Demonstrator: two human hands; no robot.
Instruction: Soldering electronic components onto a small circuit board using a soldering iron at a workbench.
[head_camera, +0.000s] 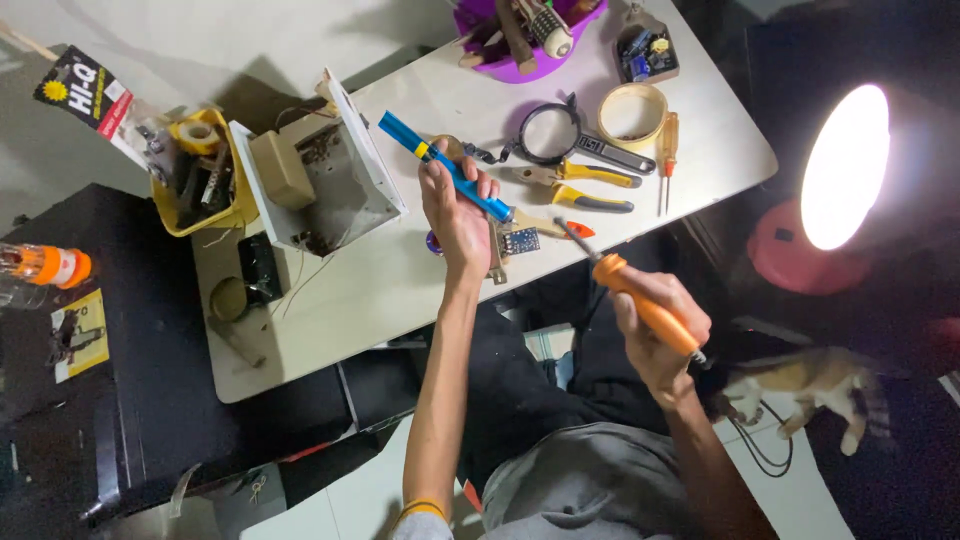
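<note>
Desoldering step, likely: left hand (458, 215) grips blue pump (445, 165), right hand (655, 335) grips orange iron (630, 290); next, tip must meet board (519, 241).

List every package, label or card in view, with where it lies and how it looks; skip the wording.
Retail card pack: top left, beside the yellow bin; black header with yellow and red print, clear lower part.
Yellow card: left, on the dark surface; rectangular, with dark pictures.
Clear bottle: left edge, lying down, with an orange and white band.
</note>
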